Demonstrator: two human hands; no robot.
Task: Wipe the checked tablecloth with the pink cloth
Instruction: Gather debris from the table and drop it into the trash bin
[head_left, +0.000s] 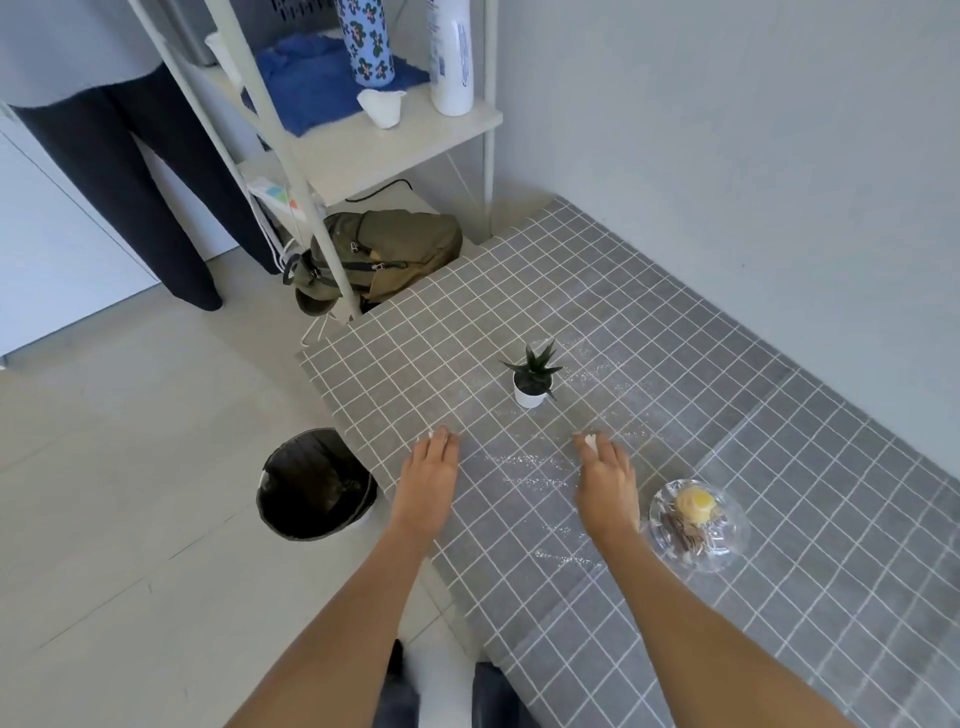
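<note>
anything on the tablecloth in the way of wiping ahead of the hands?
Yes. A small potted plant stands on the tablecloth just beyond both hands, left and right. A clear dish sits right of the right hand. No pink cloth visible.

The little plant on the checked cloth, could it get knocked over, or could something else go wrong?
Maybe. The little plant stands just beyond both hands, left hand and right hand, so a forward sweep could tip it. The clear dish sits beside the right wrist and might get nudged. White specks lie scattered on the checked tablecloth near its edge; pushed left, they could miss the black bin and land on the floor.
</note>
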